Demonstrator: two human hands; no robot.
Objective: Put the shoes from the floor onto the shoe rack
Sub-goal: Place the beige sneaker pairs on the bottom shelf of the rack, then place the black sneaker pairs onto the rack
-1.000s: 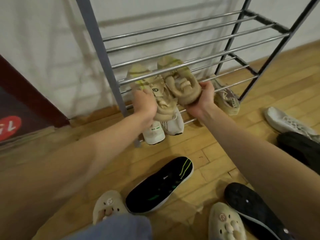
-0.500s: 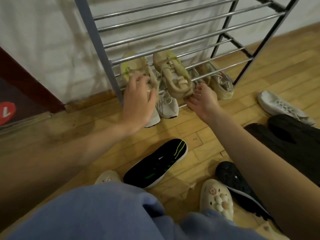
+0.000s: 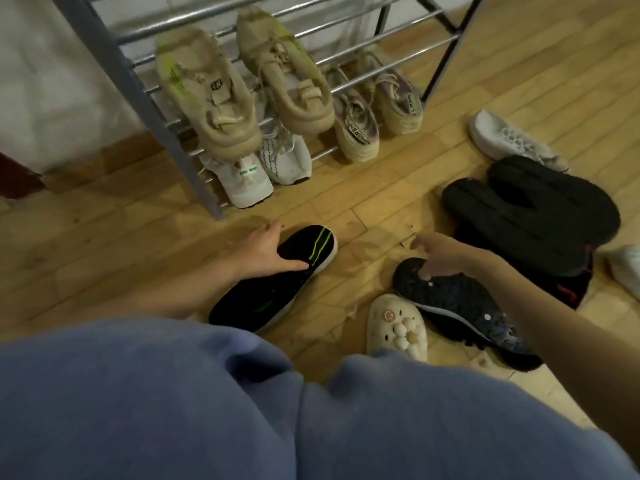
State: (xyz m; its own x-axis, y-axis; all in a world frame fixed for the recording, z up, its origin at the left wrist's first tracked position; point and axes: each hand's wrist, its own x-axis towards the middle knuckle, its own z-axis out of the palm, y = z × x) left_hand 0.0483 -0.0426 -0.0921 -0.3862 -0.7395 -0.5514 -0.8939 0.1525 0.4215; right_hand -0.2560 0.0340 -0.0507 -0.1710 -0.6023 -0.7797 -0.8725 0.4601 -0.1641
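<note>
So three pairs sit on the grey metal shoe rack; left hand spreads fingers over the black green-striped sneaker on the wooden floor, right hand, loosely curled, reaches its mate. Others remain.

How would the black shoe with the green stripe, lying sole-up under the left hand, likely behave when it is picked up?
The black shoe looks slim and thin-soled, so probably light. It lies sole-up, flat on the floor, unlikely to roll. The left hand spans its toe end, so the heel may droop slightly.
</note>
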